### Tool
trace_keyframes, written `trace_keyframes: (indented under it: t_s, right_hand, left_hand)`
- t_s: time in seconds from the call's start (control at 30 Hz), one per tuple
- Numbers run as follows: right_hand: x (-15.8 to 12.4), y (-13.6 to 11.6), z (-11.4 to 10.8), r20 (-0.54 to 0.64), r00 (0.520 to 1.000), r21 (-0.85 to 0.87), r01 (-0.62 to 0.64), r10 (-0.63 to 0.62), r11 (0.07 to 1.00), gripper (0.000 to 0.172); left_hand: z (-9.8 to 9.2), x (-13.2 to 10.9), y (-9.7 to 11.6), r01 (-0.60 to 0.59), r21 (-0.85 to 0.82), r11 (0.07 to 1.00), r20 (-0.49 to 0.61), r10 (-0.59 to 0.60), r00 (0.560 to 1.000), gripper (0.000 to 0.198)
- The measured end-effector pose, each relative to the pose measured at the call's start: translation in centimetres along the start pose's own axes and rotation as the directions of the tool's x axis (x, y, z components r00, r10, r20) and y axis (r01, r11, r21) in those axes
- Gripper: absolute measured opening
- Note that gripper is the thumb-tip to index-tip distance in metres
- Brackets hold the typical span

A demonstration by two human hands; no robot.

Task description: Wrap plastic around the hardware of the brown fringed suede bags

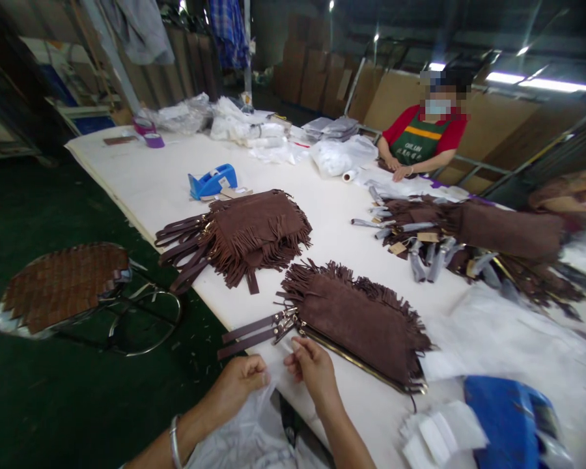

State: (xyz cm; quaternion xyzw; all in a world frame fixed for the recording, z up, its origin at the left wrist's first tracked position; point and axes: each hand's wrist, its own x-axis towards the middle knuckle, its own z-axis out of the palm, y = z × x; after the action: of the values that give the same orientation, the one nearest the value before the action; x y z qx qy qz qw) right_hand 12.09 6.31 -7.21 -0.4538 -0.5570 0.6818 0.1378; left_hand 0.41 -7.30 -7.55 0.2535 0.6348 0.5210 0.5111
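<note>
My left hand (244, 383) is closed in a pinch near the table's front edge, on what looks like thin clear plastic (267, 394). My right hand (316, 372) is also closed, thumb against fingertips, with a small pale bit at the tips that I cannot make out. Just beyond it lies a brown fringed suede clutch bag (356, 319), its gold zipper edge towards me. Its dark wrist straps (251, 333) stick out left over the table edge. Farther back is a pile of similar fringed bags (258, 225), straps pointing left.
A blue tape dispenser (213, 181) stands behind the pile. More fringed bags with wrapped straps (508, 228) lie right. White paper pieces (442, 433) and a blue object (501, 420) are near right. A stool (68, 283) stands left. Across the table (141, 170), a co-worker (422, 140) handles something dark.
</note>
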Motion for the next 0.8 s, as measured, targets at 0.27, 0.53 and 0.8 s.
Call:
trace_keyframes:
  t_s: [0.27,0.53,0.8]
  right_hand:
    - [3.5,-0.1,4.3,-0.206,0.97,0.228,-0.081,0.13,0.97,0.047]
    - [0.5,-1.0,0.7,0.053,0.977,0.399,-0.208,0.204,0.893,0.038]
    - [-0.4,-0.9,-1.6,0.106,0.983,0.095,-0.163,0.153,0.982,0.042]
  left_hand:
    - [-1.8,-1.2,1.8,-0.171,0.438,0.883,0.023,0.179,0.984,0.028]
    - [-1.9,0.0,4.2,-0.17,0.264,0.95,-0.052,0.19,0.98,0.027]
    - [-0.7,0.8,2.4,-0.092,0.351,0.932,-0.011,0.102,0.995,0.023]
